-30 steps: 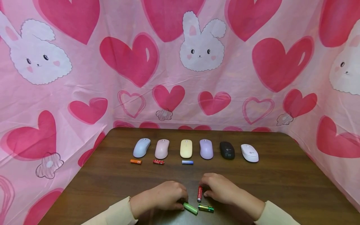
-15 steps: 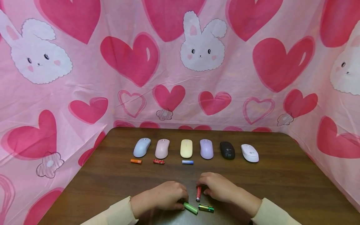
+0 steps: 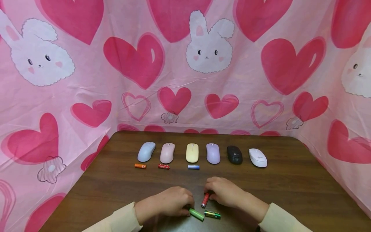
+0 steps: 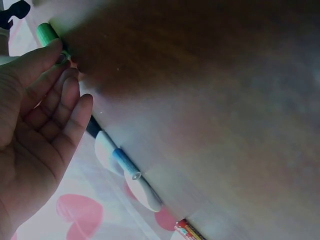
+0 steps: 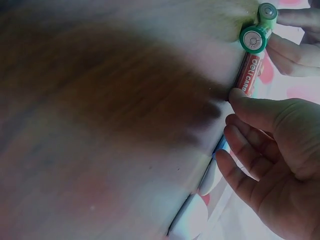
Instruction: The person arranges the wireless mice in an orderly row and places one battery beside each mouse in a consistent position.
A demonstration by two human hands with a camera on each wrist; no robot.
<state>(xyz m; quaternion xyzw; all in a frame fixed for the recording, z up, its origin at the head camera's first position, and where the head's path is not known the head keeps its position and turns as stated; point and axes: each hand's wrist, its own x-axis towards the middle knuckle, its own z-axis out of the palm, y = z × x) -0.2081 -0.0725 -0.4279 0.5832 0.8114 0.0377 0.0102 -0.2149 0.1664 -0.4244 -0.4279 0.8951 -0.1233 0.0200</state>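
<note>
My left hand [image 3: 171, 201] pinches one end of a light green battery [image 3: 196, 214] between thumb and index finger; the left wrist view shows this green battery [image 4: 47, 34] at the fingertips. To the right, my right hand [image 3: 227, 192] holds the upper end of a red battery [image 3: 205, 200] with thumb and fingers. Lettering on the red battery [image 5: 248, 75] faces the right wrist camera, and the thumb lies at its near end. A green and gold battery [image 3: 212, 214] lies on the table between the hands, beside the light green one's end.
Across the back of the brown table [image 3: 116, 183] runs a row of mice: blue [image 3: 146, 152], pink [image 3: 167, 153], yellow [image 3: 192, 153], purple [image 3: 213, 153], black [image 3: 234, 155], white [image 3: 257, 158]. Orange [image 3: 140, 166], red-patterned [image 3: 164, 166] and blue [image 3: 193, 167] batteries lie before the blue, pink and yellow mice.
The red battery has turned slightly, its lower end swinging left, as my right hand shifts a little. My left hand and the two green batteries stay in place.
</note>
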